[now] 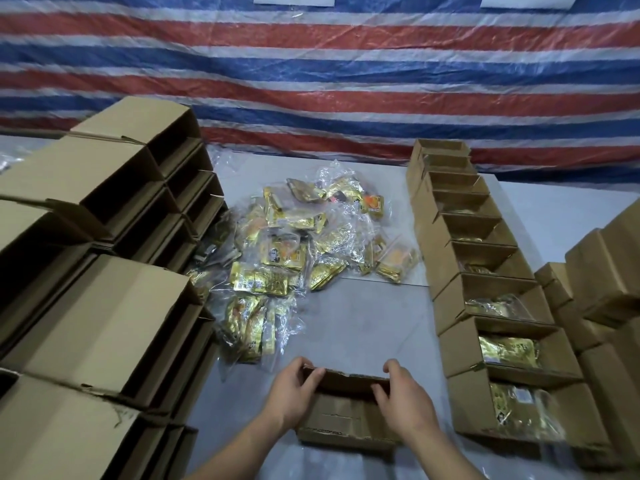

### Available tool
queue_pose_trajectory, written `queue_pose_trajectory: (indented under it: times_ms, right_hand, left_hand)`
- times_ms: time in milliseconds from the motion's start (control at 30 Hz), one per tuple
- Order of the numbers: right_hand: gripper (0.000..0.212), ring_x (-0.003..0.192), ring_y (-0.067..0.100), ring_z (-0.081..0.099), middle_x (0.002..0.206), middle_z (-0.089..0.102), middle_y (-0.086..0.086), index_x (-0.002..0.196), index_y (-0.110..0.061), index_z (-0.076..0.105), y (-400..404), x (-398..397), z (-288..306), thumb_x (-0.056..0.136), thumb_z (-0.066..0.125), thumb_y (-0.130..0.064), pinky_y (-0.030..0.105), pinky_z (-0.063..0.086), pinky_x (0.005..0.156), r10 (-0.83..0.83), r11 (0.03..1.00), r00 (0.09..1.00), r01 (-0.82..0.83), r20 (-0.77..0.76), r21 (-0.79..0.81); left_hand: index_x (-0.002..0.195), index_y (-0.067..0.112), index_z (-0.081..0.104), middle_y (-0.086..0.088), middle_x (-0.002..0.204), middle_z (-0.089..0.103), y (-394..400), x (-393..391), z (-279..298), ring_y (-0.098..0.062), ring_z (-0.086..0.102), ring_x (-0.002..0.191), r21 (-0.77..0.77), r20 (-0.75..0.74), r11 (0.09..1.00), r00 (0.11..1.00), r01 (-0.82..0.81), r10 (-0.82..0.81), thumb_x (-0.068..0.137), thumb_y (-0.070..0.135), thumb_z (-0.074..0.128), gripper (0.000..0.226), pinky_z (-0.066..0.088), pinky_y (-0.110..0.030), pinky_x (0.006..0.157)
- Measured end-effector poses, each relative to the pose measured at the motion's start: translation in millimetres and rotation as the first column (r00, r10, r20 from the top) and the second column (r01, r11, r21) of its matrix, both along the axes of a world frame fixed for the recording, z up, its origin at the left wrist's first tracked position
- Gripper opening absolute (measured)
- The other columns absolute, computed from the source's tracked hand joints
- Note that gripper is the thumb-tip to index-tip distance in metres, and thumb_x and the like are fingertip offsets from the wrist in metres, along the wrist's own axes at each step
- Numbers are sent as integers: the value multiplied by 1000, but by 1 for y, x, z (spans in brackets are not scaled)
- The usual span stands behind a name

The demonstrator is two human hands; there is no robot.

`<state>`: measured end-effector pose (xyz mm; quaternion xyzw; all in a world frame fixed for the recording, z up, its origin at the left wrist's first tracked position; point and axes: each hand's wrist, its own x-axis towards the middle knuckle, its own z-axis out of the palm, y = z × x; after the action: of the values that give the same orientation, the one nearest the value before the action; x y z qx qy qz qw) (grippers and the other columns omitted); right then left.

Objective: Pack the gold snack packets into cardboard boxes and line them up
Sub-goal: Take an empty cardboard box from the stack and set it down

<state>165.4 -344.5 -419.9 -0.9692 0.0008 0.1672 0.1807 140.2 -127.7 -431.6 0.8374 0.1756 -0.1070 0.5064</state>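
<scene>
gold snack packets (277,258): heap just beyond empty cardboard box (346,410) | box long axis left-right | left hand (294,393), right hand (403,393) grip its ends | left nearer heap

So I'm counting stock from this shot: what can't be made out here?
- Head view: print on the gold packets is too small and hidden by plastic glare.
- Far boxes in the right row: contents hidden by their walls.
- Left stack of boxes: interiors too dark; cut off by the edge.
- Box between the left hand and right hand: its interior is shadowed and partly covered by the hands.
</scene>
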Motion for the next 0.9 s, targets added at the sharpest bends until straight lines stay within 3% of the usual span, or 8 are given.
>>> queue_pose_trajectory:
  times_ms: [100,267,367,533,667,733,833,900]
  right_hand:
    - [41,101,21,62,121,57,-3,125,-27,41,-1,4,4,93,50,-50,31,50,78,1,1000,999,-1,-39,-6]
    - [56,102,14,60,121,54,-9,131,-30,43,-6,10,14,86,49,-64,27,50,79,42,997,999,-42,-10,-62]
    - [54,106,10,56,119,54,-12,130,-32,46,-9,11,15,85,50,-62,26,49,87,97,994,995,-96,23,-48]
    - [63,124,10,47,134,49,-14,140,-31,43,-8,13,19,84,42,-60,28,39,103,138,990,990,-137,24,-11]
    - [56,127,9,44,140,47,-14,140,-29,45,-2,29,29,92,38,-58,28,36,107,86,992,995,-91,54,87]
    - [52,129,9,43,141,46,-13,140,-28,45,0,40,35,95,39,-54,26,36,107,55,988,997,-61,47,142]
    - [50,129,6,42,140,44,-15,139,-29,44,1,56,40,96,40,-52,24,36,106,25,979,999,-32,38,203]
    - [48,129,4,41,139,43,-17,139,-30,44,1,62,41,96,40,-51,23,36,105,1,975,999,-9,39,222]
  left_hand:
    - [92,27,56,9,88,63,-4,2,3,-4,59,85,47,-14,997,998,55,-54,93,46,57,20,47,-24,80]
    - [134,21,46,4,129,54,1,14,12,-9,53,115,13,-52,997,996,73,-72,95,50,50,49,40,-25,97]
    - [139,18,44,0,137,52,10,33,21,-13,52,119,59,-24,998,999,31,-30,97,45,48,50,40,-28,100]
    - [140,11,45,-7,140,53,32,87,34,-22,52,125,321,27,943,995,84,-98,100,34,46,47,41,-33,103]
    - [137,13,45,-6,130,56,58,126,34,-21,57,111,572,-121,793,978,210,-172,97,27,50,43,49,-34,93]
    - [131,14,47,-5,123,56,75,142,31,-18,54,100,699,-220,653,956,292,-193,91,14,53,41,50,-31,87]
    - [141,15,35,-10,143,42,99,167,16,-26,43,128,817,-389,357,890,452,-238,89,13,53,55,39,-42,105]
    - [149,14,22,-12,154,28,109,184,5,-29,30,140,828,-450,255,863,499,-229,90,22,56,69,29,-48,113]
